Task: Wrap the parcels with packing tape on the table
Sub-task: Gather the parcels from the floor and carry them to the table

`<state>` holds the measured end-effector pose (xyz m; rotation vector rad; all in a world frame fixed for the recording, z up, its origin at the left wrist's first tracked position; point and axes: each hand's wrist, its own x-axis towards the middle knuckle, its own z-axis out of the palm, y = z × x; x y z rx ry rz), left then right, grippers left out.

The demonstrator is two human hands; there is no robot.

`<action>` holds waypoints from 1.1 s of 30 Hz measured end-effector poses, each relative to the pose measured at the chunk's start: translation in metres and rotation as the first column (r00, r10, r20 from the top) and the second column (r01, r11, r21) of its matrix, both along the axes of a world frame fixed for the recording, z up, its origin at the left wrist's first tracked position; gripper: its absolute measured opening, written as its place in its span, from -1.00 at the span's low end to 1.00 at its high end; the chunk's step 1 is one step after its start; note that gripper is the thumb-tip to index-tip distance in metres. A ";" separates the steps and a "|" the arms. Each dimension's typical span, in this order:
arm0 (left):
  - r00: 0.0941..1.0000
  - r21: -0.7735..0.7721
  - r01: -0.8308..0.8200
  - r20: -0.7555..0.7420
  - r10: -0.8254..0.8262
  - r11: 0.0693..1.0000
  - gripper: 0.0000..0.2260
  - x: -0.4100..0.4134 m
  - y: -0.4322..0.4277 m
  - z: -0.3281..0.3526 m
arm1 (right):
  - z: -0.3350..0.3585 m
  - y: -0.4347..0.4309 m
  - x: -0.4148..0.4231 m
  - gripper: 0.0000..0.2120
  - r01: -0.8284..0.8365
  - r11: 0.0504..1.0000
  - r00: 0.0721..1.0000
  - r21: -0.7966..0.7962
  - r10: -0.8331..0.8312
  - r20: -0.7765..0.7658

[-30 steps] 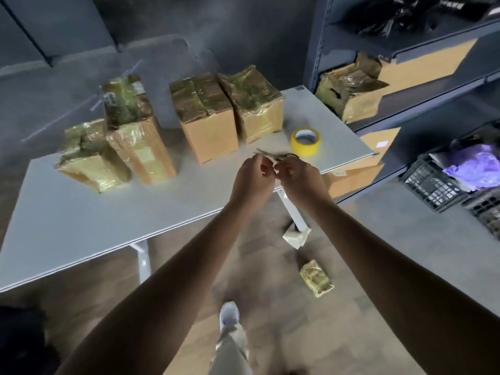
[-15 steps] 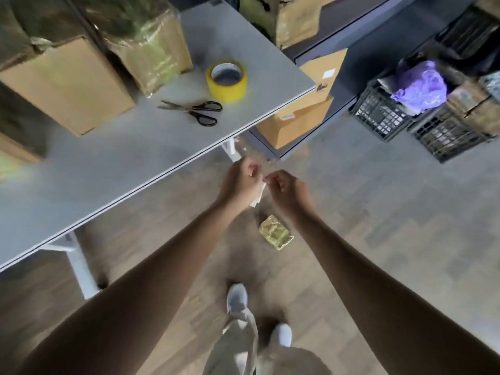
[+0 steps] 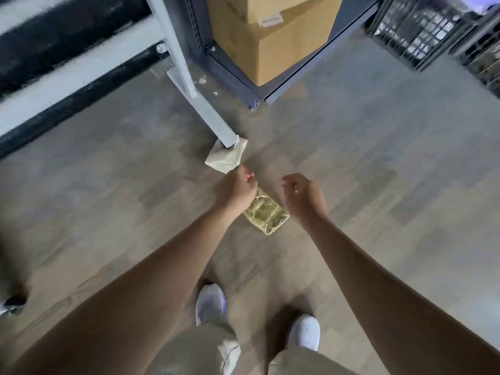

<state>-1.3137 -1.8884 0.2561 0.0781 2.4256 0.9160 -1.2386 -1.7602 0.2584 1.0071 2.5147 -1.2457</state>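
Note:
I look straight down at the wooden floor; the tabletop, the tape roll and the big parcels are out of view. A small parcel (image 3: pixel 266 215) wrapped in yellowish tape lies flat on the floor, partly under my hands. A pale flat packet (image 3: pixel 226 158) lies against the foot of the table leg (image 3: pixel 213 123). My left hand (image 3: pixel 236 189) hovers over the small parcel's far end with its fingers curled tight; nothing shows in them. My right hand (image 3: pixel 303 196) hangs to the right of it, fingers loosely curled and holding nothing.
A dark metal shelf corner (image 3: pixel 253 100) stands just beyond, with stacked cardboard boxes (image 3: pixel 270 41) on its bottom level. Black plastic crates (image 3: pixel 422 25) sit on the floor at the top right. My white shoes (image 3: pixel 211 303) are below the hands.
My view has swung down from the table to the floor. My hands, which were pinched together, have lowered and parted over the small parcel.

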 end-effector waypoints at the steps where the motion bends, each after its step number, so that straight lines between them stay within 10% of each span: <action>1: 1.000 -0.005 -0.010 0.012 0.010 1.000 -0.77 0.001 0.005 -0.030 | -0.030 0.005 0.001 -0.76 -0.009 1.000 1.000 0.008 0.009 0.020; 17: 0.896 -0.147 -0.360 0.221 0.385 0.921 -0.69 -0.008 0.008 -0.298 | -0.296 0.005 -0.030 -0.70 -0.216 0.972 0.927 0.088 0.176 0.332; 22: 0.814 0.038 -0.519 0.328 0.480 0.854 -0.96 -0.002 -0.008 -0.256 | -0.257 0.004 -0.026 -0.77 -0.206 0.967 0.948 0.153 0.158 0.277; 33: 0.610 0.111 -0.771 0.414 0.676 0.627 -0.81 0.020 -0.044 0.019 | 0.016 -0.033 -0.032 -0.80 -0.281 0.939 0.957 0.199 0.259 0.132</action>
